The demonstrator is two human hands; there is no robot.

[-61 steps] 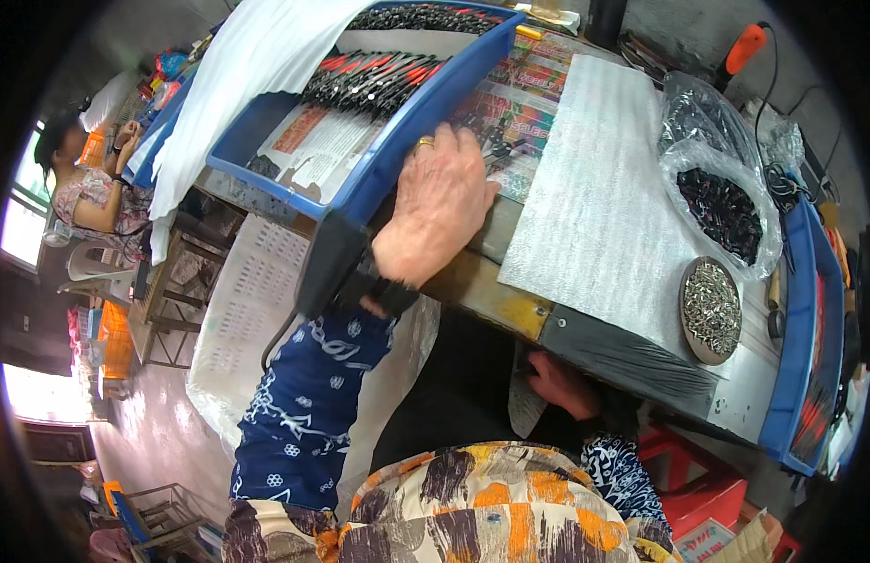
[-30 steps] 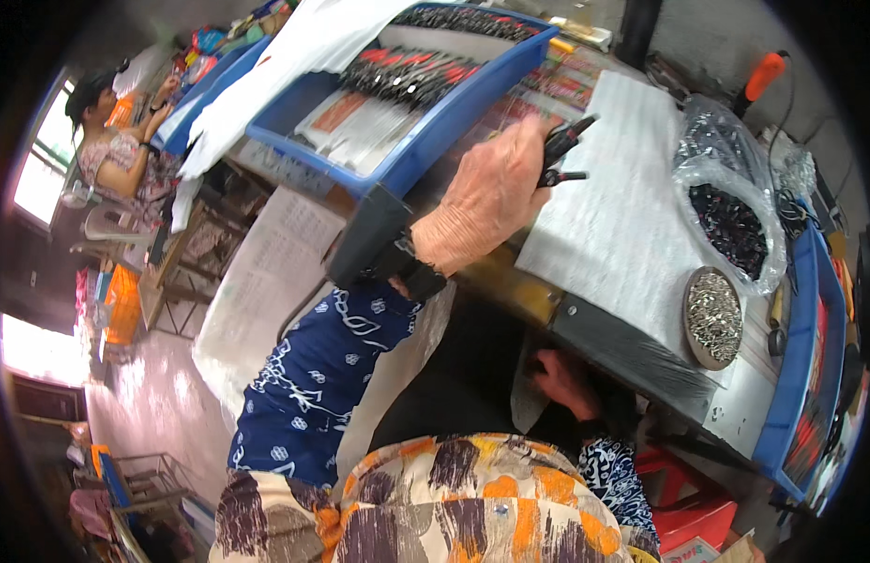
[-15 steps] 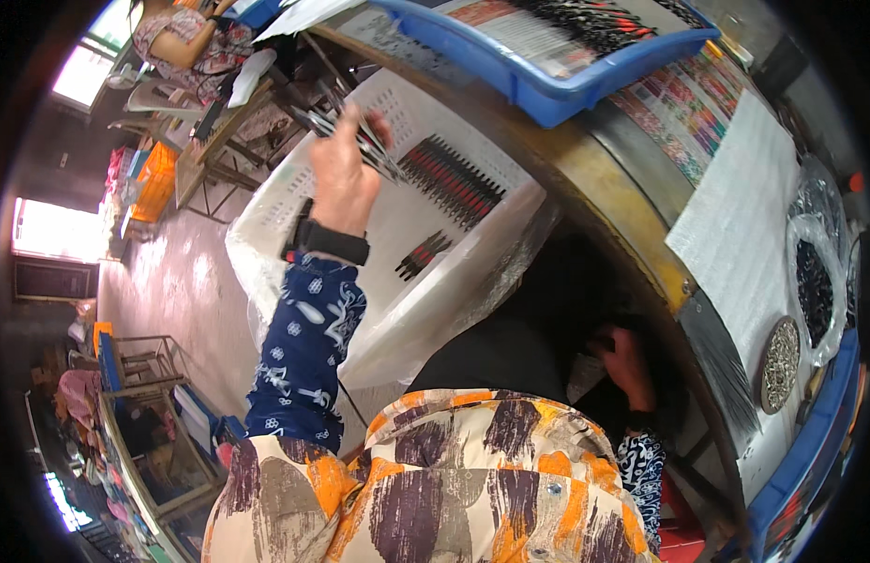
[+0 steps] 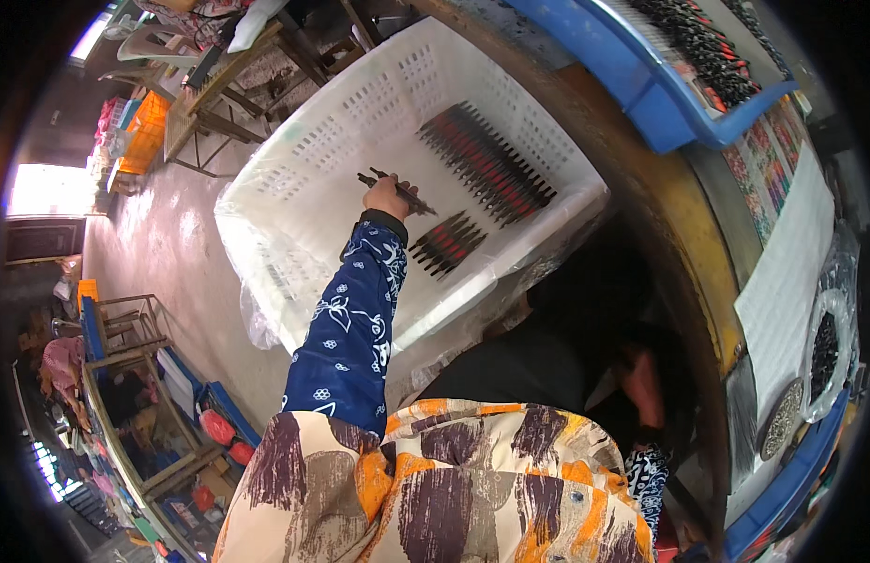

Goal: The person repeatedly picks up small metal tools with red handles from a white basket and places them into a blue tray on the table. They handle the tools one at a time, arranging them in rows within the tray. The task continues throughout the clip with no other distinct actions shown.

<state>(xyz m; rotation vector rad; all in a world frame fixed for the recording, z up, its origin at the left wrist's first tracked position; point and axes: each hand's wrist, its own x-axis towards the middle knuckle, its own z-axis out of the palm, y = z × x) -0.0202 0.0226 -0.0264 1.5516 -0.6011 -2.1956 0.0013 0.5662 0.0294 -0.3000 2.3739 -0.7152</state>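
Note:
My left hand is closed around a few slim black pieces, low over the inside of a white slotted plastic basket. Their tapered ends stick out on both sides of my fist; their exact kind does not show. Just beside the hand, a short row of similar black pieces with red parts lies on the basket floor. A longer row of the same pieces runs along the basket's right side. My right hand hangs in dark shadow below the table edge, its fingers hidden.
A curved worktable edge borders the basket on the right. On that table are a blue tray of black and red pieces, a white foam sheet and a round metallic disc. Clear plastic sheeting hangs off the basket.
My left hand has come down into the basket with the black pieces, closer to the short row. That row now shows more pieces. The whole view has shifted; my right hand stays below the table.

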